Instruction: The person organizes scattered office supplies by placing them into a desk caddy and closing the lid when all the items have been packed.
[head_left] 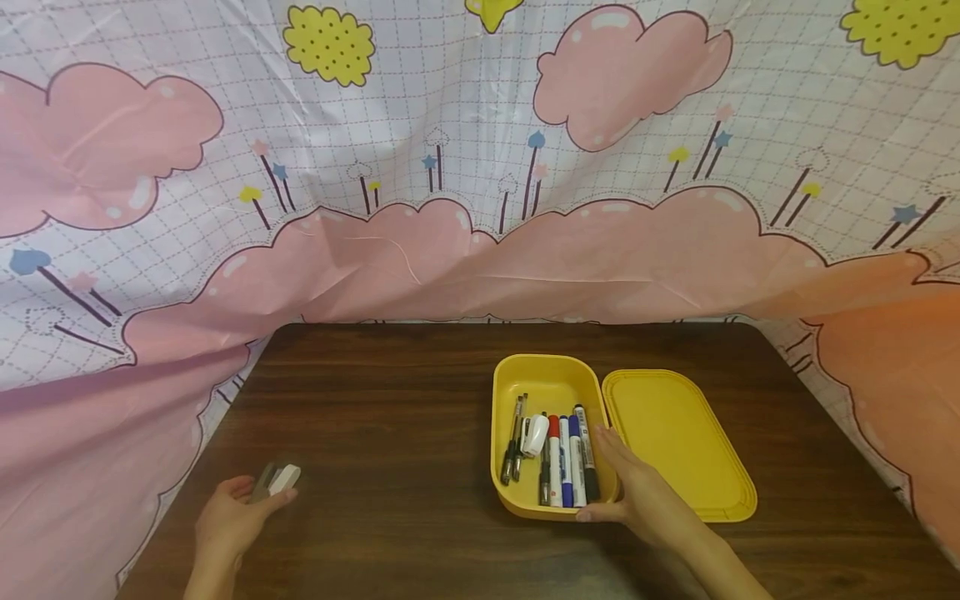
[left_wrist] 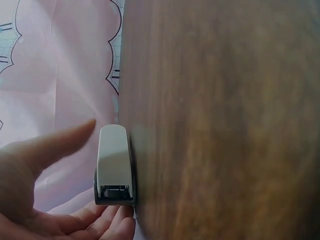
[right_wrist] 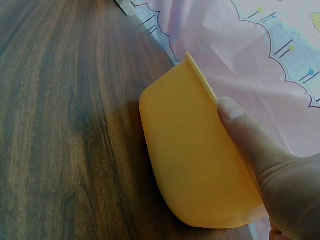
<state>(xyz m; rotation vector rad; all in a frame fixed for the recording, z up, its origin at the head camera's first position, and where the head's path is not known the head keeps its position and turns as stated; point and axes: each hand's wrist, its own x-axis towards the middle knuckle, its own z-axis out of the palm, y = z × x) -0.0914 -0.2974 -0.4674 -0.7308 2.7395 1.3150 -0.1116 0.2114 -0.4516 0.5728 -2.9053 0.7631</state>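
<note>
At the left of the table my left hand [head_left: 228, 512] is beside a small white stapler [left_wrist: 114, 160]. In the left wrist view the thumb stands apart from the stapler, while the other fingers lie loosely by its near end. My right hand [head_left: 637, 492] holds the near right corner of a yellow plastic box [head_left: 551, 367]. Its thumb rests at the rim in the right wrist view, and the fingers lie along the right side. Inside the box are several markers [head_left: 566, 458], dark pens [head_left: 514, 442] and a white stapler-like item [head_left: 536, 435].
A yellow lid [head_left: 675, 433] lies flat just right of the box. The dark wooden table [head_left: 382, 417] ends at a patterned cloth [head_left: 450, 275] behind it and at both sides.
</note>
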